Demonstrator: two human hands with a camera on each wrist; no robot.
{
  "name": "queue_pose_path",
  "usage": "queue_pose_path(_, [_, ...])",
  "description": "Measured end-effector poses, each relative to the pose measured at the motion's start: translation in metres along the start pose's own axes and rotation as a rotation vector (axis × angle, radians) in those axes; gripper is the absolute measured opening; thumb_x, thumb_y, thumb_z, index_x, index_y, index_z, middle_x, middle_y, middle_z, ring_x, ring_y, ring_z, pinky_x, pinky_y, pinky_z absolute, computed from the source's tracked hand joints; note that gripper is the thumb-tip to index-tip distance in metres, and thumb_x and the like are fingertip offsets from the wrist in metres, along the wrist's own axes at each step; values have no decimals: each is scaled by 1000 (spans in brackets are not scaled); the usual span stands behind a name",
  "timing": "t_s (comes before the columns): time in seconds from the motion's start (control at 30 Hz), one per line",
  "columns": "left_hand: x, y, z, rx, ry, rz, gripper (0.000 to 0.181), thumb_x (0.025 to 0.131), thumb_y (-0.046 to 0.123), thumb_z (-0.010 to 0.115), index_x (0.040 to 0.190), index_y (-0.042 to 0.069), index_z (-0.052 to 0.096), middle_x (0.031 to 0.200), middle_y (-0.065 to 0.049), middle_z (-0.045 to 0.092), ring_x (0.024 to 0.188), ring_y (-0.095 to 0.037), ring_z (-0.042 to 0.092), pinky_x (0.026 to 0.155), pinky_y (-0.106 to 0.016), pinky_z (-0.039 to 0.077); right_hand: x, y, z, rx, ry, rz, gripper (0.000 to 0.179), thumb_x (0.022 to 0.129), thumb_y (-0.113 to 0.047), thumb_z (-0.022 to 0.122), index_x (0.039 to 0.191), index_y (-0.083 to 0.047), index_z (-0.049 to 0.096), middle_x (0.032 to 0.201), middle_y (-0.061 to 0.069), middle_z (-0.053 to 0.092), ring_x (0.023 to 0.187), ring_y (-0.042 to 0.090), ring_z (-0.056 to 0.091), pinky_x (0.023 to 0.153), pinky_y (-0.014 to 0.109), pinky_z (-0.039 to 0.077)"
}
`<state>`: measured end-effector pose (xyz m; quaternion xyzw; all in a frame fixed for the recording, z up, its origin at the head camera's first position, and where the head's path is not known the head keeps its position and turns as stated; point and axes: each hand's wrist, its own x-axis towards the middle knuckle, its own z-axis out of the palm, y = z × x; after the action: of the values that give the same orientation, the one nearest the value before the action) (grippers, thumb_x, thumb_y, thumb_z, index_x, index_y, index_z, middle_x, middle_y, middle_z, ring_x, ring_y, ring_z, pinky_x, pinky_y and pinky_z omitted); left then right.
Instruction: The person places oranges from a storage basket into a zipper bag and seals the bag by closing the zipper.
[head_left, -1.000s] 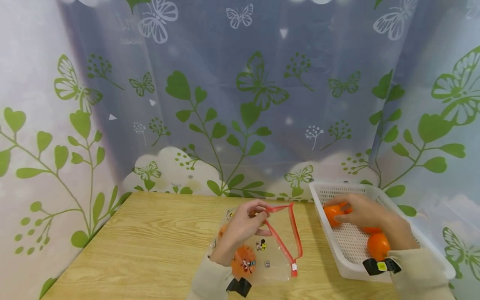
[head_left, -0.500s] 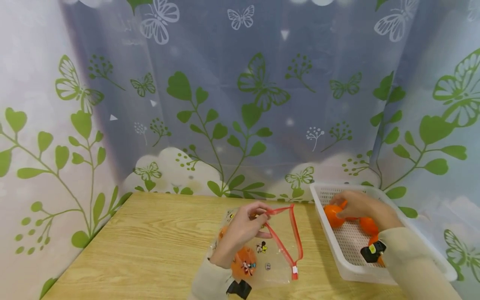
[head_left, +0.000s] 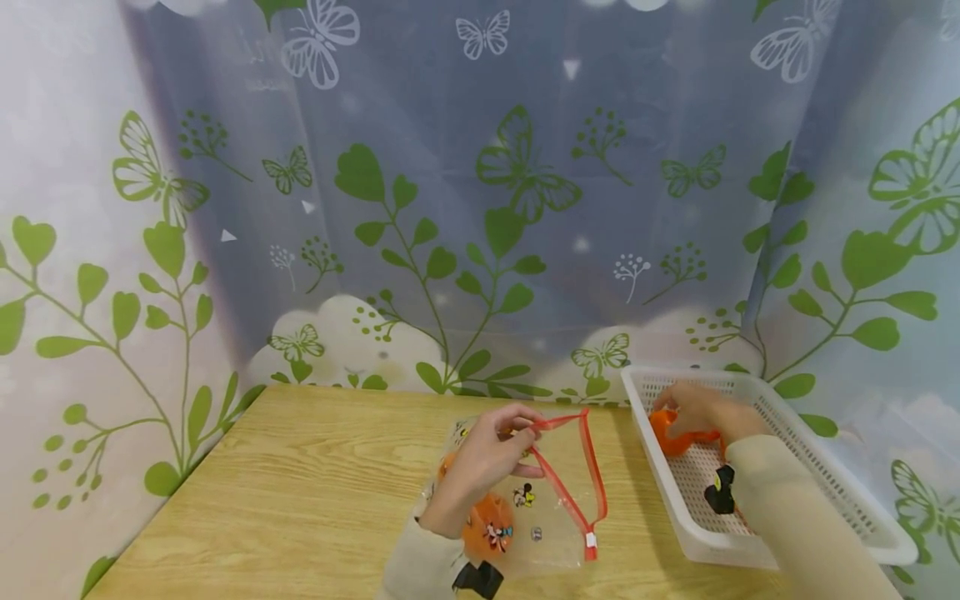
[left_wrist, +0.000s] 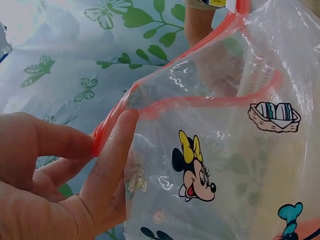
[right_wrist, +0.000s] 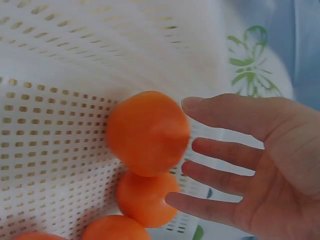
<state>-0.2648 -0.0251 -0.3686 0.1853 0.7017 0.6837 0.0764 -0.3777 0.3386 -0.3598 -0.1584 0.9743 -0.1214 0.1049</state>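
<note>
My left hand pinches the red zip edge of a clear zip bag lying on the table, its mouth spread apart. Cartoon figures are printed on the plastic, and an orange shows inside; a second one is partly hidden behind the hand. In the left wrist view, thumb and finger squeeze the red strip. My right hand reaches into a white basket at an orange. Its fingers are spread and nearly straight in the right wrist view, the thumb tip right at the fruit's edge.
The white perforated basket stands at the table's right side. Several more oranges lie in it, mostly covered by my right arm in the head view. Behind the wooden table hangs a curtain printed with leaves and butterflies.
My right hand has shifted slightly left within the basket, and its forearm now covers the nearer oranges. The left hand and the bag have hardly moved.
</note>
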Motion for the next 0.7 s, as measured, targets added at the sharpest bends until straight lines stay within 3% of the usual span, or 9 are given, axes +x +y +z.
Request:
queue_pose_path(0.27, [2,-2,0,-1,10,-17,21,107,7,55,121,8,70,116,-13,65,89,-16,63,72,-35,68,2,-1,10,-15,-30,146,61,76,-10,76,136,-12,64,138,23,59,106,33,55,84,49,52])
queue_pose_path(0.57, [0,0,-1,1,9,6,22,107,8,54,123,5,69,119,-15,64,91,-16,62,77,-41,68,4,5,12,-4,-13,154,59,75,-5,79,132,-10,65,139,26,57,105,34,56,81,47,54])
queue_pose_path(0.7, [0,1,-1,-7,11,8,23,107,8,54,124,5,68,119,-15,64,91,-17,61,74,-38,68,6,7,13,-2,-21,150,56,77,-3,81,131,-8,66,140,28,57,102,33,55,78,42,54])
